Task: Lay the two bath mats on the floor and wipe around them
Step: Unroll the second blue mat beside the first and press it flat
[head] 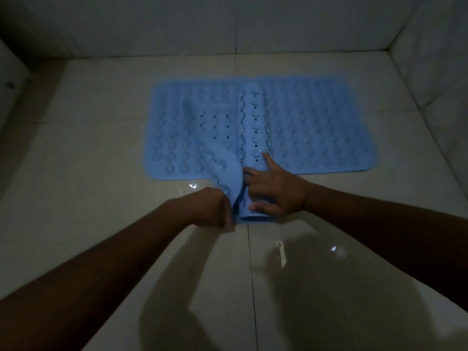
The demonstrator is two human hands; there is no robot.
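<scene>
A blue bath mat (316,127) with round suction cups lies flat on the pale tiled floor, near the back wall. A second blue mat (254,127) lies rolled up across the middle of the first, its near end sticking out over the tiles. My left hand (215,211) pinches the loose flap of this rolled mat at the near end. My right hand (276,191) rests on the roll with its fingers spread, the forefinger pointing away from me.
The tiled floor (101,160) is glossy and wet, with glints near the mats. Tiled walls close the space at the back (228,26) and the right (435,72). A white fixture (10,72) stands at the left edge. The light is dim.
</scene>
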